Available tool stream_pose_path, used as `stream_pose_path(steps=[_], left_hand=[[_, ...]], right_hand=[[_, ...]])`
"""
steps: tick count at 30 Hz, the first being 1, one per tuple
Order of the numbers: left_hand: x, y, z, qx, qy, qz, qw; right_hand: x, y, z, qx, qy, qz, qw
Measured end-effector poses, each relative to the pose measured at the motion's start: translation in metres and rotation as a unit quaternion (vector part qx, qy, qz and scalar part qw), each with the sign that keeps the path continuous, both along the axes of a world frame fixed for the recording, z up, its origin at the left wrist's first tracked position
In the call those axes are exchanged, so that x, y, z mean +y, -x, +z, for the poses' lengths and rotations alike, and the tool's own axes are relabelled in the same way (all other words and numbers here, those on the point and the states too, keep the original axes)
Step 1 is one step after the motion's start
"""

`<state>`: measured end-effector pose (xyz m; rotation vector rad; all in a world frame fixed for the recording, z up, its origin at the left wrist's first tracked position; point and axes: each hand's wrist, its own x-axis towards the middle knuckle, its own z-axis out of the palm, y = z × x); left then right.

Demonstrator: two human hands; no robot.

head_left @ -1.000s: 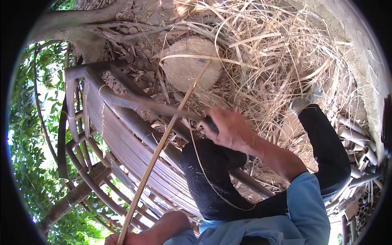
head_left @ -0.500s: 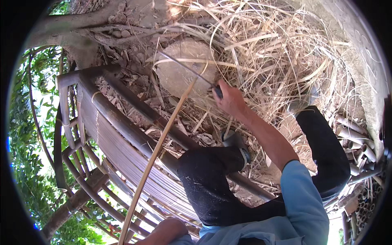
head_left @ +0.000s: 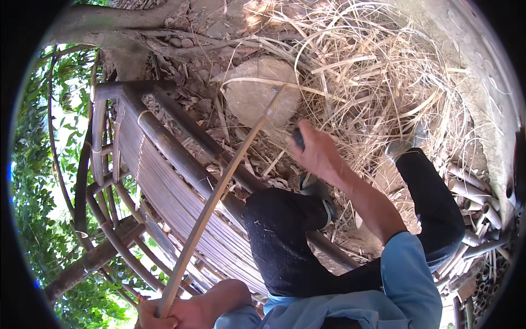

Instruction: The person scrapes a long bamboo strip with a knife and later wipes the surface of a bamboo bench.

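A long, narrow bamboo strip (head_left: 211,205) slants from the lower left up to a round, flat chopping block (head_left: 255,104), where its far end lies over the top. My left hand (head_left: 172,312) is closed round the strip's near end beside the bench. Just right of the block, my right hand (head_left: 320,156) is closed on the dark handle of a knife (head_left: 298,139). The knife's blade cannot be made out clearly. My right hand is apart from the strip. A thin, pale strip (head_left: 252,80) crosses the block's far part.
A bamboo bench (head_left: 164,159) stands at left, under and beside my legs. Pale shavings (head_left: 372,82) heap over the ground at the far right, by a wall (head_left: 482,77). Cut bamboo tubes (head_left: 476,200) are stacked at right. A tree root (head_left: 115,24) runs along the far left.
My left hand has come into view at the lower left, and the strip has turned its broad face up. The knife blade, earlier plain across the strip's far end, no longer shows clearly.
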<state>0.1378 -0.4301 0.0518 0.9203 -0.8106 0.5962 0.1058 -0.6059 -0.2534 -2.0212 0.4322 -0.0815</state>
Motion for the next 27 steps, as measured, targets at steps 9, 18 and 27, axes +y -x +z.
stream_pose_path(steps=[9,18,27], left_hand=[[-0.012,0.002,0.001,-0.015,0.096,-0.099,0.990],[0.029,0.002,0.007,-0.004,-0.019,-0.065,0.998],[0.035,-0.008,-0.005,-0.001,-0.075,0.056,0.996]], right_hand=[[-0.004,0.001,0.016,0.042,0.024,0.015,0.999],[-0.006,-0.004,-0.010,-0.048,0.037,0.056,0.997],[-0.030,-0.027,-0.117,-0.002,0.056,0.003,0.998]])
